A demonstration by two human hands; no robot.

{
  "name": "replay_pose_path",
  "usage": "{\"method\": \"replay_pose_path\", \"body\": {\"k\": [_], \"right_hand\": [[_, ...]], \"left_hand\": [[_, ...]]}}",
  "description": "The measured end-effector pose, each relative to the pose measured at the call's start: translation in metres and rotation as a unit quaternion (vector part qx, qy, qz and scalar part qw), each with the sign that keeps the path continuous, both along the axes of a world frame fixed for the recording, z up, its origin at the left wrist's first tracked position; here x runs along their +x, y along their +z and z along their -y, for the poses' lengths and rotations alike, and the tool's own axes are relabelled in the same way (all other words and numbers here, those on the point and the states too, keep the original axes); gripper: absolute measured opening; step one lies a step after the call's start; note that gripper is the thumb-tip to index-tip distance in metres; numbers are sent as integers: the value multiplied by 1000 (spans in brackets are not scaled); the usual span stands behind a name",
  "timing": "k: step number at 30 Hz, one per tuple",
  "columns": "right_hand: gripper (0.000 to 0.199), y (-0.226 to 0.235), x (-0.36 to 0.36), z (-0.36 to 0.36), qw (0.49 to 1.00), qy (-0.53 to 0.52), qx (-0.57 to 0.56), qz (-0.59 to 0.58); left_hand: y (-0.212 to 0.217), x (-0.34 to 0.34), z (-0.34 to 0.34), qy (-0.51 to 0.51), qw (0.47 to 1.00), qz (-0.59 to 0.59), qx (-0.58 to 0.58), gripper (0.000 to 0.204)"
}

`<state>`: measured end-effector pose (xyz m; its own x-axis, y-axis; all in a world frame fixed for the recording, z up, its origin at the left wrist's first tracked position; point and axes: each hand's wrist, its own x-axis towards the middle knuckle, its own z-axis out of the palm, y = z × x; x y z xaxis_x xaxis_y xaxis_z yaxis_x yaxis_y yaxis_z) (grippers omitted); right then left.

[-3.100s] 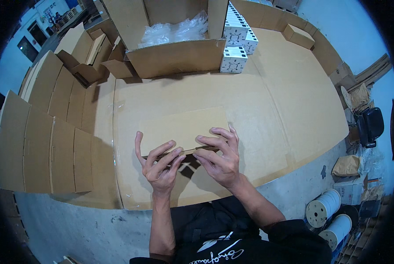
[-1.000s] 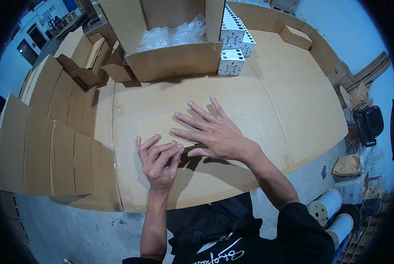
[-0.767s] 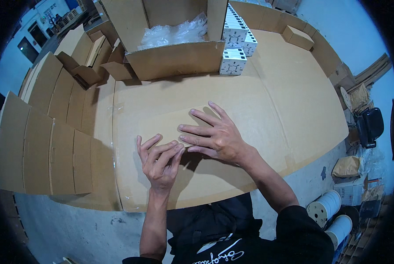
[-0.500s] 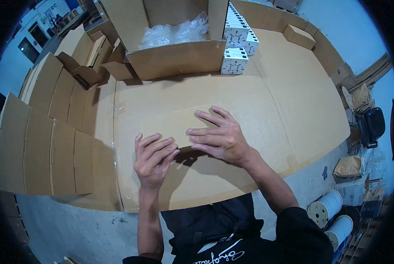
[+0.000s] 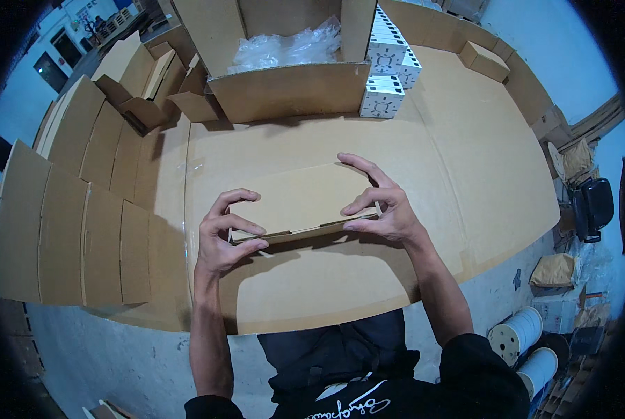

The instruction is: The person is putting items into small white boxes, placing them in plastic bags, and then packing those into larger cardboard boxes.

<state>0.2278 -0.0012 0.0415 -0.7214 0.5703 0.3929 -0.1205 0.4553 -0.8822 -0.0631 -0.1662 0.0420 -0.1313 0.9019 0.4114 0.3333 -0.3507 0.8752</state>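
Flat brown carton (image 5: 300, 204) — both hands

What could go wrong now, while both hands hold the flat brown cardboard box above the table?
1. The flat brown cardboard box is gripped only at its two ends, by the left hand and the right hand; its unsupported middle might sag or buckle.
2. A loose flap shows along its near edge; it may catch or crease against the cardboard-covered table.
3. Fingertips curl over thin card edges, so a paper cut seems possible.
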Motion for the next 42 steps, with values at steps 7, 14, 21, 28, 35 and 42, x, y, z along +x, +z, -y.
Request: {"method": "replay_pose_path", "body": {"k": [7, 14, 21, 28, 35, 42], "right_hand": [[17, 0, -2, 1, 999, -7, 47, -13], [14, -3, -2, 4, 999, -16, 21, -20], [48, -17, -1, -3, 979, -37, -116, -164], [54, -25, 24, -14, 973, -142, -142, -117], [49, -30, 22, -8, 970, -146, -173, -94], [46, -37, 21, -9, 964, -148, -195, -105]], "left_hand": [[-17, -2, 4, 15, 1000, -25, -12, 21], [-19, 9, -6, 64, 995, -58, 52, 41], [-36, 3, -2, 98, 989, -112, -2, 80], [-23, 4, 13, 212, 973, -82, 34, 79], [74, -41, 55, 359, 921, -101, 112, 74], [194, -75, 40, 454, 862, -129, 187, 73]]}}
